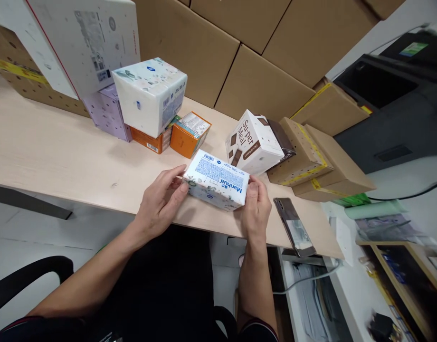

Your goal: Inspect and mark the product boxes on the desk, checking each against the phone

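A white tissue pack [218, 178] with blue "Manhua" print and a floral side is held between both hands at the front of the table. My left hand [161, 199] grips its left end, thumb on the near side. My right hand [256, 204] is closed round the right end. Just behind the pack are an orange box [190, 134] and a white "Super Meal" box [253, 142]. Farther left, a larger floral tissue pack [150, 95] rests on another orange box [150, 139].
A smartphone [294, 227] lies near the table's right front edge. Brown cartons [304, 152] with yellow tape stand at the right. A purple box [107, 113] and a large white box [90, 42] stand at the left. Stacked cardboard boxes [204, 52] form a wall behind.
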The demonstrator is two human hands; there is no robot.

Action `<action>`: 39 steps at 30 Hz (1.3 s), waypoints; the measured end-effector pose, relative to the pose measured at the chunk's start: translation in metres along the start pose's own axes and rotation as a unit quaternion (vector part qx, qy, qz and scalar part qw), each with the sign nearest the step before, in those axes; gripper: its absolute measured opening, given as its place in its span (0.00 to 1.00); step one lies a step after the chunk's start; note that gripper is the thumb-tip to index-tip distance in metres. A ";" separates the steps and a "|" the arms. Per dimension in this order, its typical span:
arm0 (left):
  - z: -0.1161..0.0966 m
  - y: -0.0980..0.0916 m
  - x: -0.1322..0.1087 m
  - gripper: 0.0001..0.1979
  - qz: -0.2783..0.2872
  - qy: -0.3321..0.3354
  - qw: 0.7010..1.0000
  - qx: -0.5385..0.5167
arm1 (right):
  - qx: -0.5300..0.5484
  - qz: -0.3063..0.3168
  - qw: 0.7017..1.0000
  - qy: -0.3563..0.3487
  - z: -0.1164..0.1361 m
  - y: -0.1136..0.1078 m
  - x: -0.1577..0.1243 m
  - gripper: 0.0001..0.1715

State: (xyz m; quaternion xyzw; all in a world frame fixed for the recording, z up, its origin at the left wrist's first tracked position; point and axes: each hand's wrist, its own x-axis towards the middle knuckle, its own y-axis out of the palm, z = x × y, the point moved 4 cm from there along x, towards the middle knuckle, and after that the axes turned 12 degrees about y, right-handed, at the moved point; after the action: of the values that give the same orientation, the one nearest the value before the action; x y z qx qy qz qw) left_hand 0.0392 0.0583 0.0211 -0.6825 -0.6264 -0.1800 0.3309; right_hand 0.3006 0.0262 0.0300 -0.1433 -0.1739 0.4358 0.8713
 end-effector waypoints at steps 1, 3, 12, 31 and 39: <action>0.000 0.001 0.001 0.23 0.006 -0.012 1.000 0.005 | 0.007 -0.008 1.000 0.002 -0.001 -0.001 -0.001 0.29; 0.001 0.002 0.004 0.26 0.030 -0.039 0.999 0.019 | 0.023 0.001 1.000 0.009 -0.003 0.001 -0.005 0.29; -0.001 0.008 0.022 0.32 0.098 -0.115 0.983 0.106 | -0.103 -0.149 0.983 -0.036 -0.011 -0.037 -0.006 0.27; -0.004 0.012 0.022 0.23 0.118 -0.041 0.984 0.127 | 0.143 -0.078 0.979 0.125 -0.053 -0.052 -0.001 0.34; -0.006 0.013 0.022 0.20 0.148 0.021 0.986 0.080 | 0.331 0.052 0.921 0.201 -0.024 -0.009 -0.018 0.28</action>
State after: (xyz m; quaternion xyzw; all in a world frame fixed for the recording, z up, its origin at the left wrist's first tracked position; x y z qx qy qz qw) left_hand 0.0557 0.0700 0.0369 -0.7346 -0.5240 -0.0926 0.4209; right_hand 0.3072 0.0041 0.0094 0.0593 0.1668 0.4749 0.8621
